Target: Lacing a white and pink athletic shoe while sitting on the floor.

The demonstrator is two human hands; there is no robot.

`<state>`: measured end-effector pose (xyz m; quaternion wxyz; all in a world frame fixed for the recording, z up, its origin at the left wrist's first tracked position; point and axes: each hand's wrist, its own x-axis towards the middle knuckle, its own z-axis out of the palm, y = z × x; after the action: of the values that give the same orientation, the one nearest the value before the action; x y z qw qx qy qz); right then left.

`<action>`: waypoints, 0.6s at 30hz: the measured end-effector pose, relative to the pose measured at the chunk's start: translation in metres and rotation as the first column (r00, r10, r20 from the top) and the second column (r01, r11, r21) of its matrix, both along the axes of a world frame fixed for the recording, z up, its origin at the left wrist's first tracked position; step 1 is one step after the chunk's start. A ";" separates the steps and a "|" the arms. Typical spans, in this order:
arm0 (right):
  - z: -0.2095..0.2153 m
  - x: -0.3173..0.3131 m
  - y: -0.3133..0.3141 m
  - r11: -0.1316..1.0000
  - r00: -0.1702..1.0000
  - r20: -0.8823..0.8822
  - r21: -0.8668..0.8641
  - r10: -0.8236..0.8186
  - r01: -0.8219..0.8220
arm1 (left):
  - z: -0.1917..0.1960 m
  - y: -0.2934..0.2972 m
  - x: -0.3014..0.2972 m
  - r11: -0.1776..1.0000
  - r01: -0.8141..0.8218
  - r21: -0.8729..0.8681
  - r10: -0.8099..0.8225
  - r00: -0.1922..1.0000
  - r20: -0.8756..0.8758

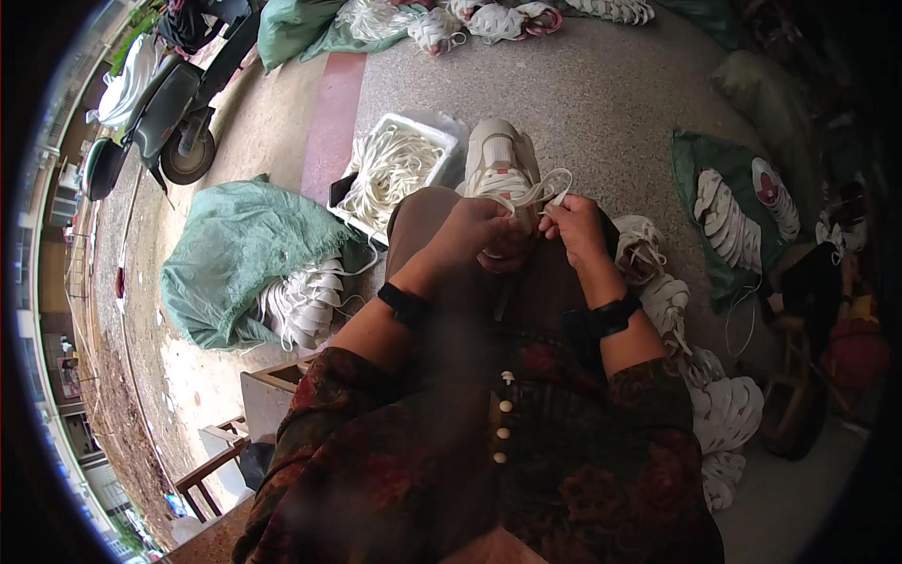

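A white sneaker [496, 155] rests on my lap, toe pointing away from me. My left hand [474, 235] grips the shoe's near end over the tongue. My right hand [575, 226] pinches a white shoelace [543, 191] that loops off the shoe's right side. Both wrists wear black bands. My knees and a dark patterned top fill the lower middle of the view.
A white tray of loose laces [395, 167] sits on the ground to the left of the shoe. A green sack [240, 254] spilling white shoes lies further left. More shoes are stacked at right [728, 418] and on a green bag [738, 216]. A scooter [174, 113] is parked at far left.
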<state>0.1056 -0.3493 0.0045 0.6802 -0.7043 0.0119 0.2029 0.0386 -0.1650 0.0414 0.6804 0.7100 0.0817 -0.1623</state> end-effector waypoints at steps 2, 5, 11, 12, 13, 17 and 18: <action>-0.003 0.002 -0.001 0.999 0.999 -0.007 0.002 0.038 -0.038 | -0.009 0.003 0.001 0.999 0.013 0.045 -0.014 1.000 0.028; -0.010 -0.001 0.006 0.995 0.993 0.102 -0.092 0.055 -0.046 | -0.017 0.006 0.000 1.000 0.023 -0.011 -0.022 0.996 0.088; -0.020 0.000 0.020 0.878 0.892 0.434 -0.469 0.128 0.102 | -0.022 -0.010 0.011 0.971 0.025 0.236 -0.083 0.968 0.237; -0.019 0.000 0.020 0.867 0.870 0.472 -0.484 0.142 0.122 | -0.022 -0.012 0.012 0.950 -0.007 0.311 -0.074 0.966 0.247; -0.018 -0.004 0.021 0.901 0.822 0.569 -0.375 0.037 0.219 | -0.024 -0.015 0.015 0.953 0.015 0.303 -0.105 0.953 0.283; -0.016 -0.019 0.022 0.793 0.695 0.697 -0.520 0.178 0.319 | -0.035 -0.019 0.018 0.810 -0.139 0.569 -0.161 0.882 0.444; -0.016 -0.022 0.022 0.777 0.696 0.679 -0.562 0.236 0.285 | -0.037 -0.019 0.019 0.753 -0.192 0.629 -0.191 0.851 0.488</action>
<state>0.0832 -0.3270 -0.0113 0.3560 -0.9104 -0.1771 -0.1143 0.0576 -0.1840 0.0040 0.3825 0.9191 -0.0552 0.0769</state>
